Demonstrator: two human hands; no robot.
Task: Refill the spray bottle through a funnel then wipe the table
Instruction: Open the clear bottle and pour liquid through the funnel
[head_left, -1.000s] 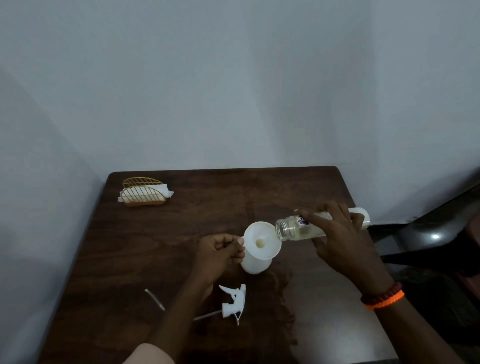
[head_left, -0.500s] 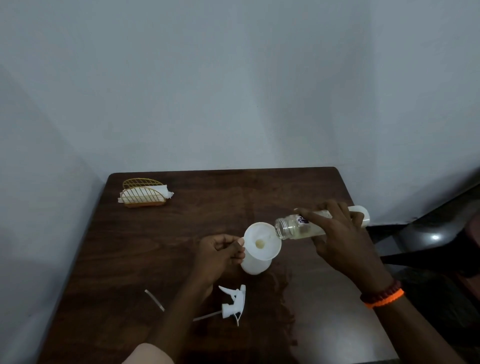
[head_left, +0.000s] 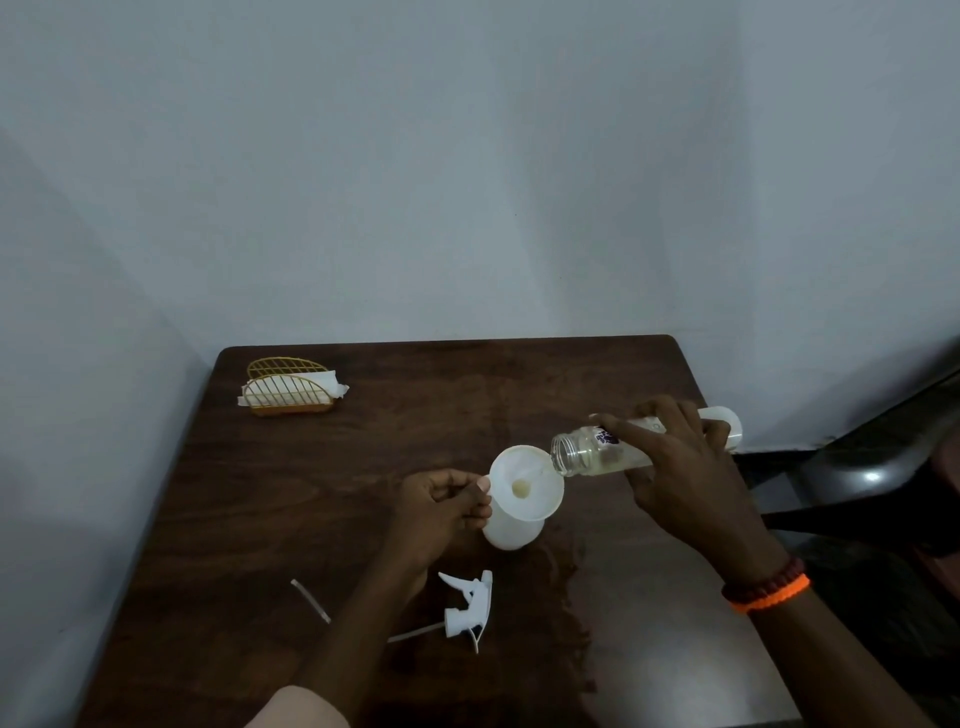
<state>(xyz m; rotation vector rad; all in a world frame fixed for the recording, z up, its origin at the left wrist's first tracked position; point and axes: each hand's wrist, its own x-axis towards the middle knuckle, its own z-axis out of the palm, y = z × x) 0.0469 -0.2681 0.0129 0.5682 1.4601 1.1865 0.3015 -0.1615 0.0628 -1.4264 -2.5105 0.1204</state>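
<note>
Almost nothing has shifted since a second ago: my right hand (head_left: 680, 478) has kept the clear refill bottle (head_left: 597, 451) tipped nearly flat, its open mouth at the right rim of the funnel (head_left: 525, 482), and my left hand (head_left: 441, 506) has not left the funnel's left edge.

My right hand is wrapped round the refill bottle's body, fingers over the top, gripping it firmly. My left hand is curled closed, thumb and fingertips pinching the funnel's rim to steady it. The funnel sits in the neck of the white spray bottle (head_left: 511, 532), which stands upright near the middle of the bench (head_left: 363, 467).

As I judge it, I am in the middle of the pour. A little liquid pools at the funnel's throat, and some still lies along the lower side of the refill bottle, so the filling is not finished. How full the spray bottle is I cannot tell; its wall is opaque.

Still left: finish pouring, lift out the funnel, and screw the trigger head (head_left: 467, 605) back on. It lies on its side on the near part of the bench, dip tube pointing left. Then comes the wiping, not yet begun. Paper napkins wait in the wire holder (head_left: 288, 392) at the far left corner, and a darker streak on the wood just right of the trigger head looks like a spill to clear.
</note>
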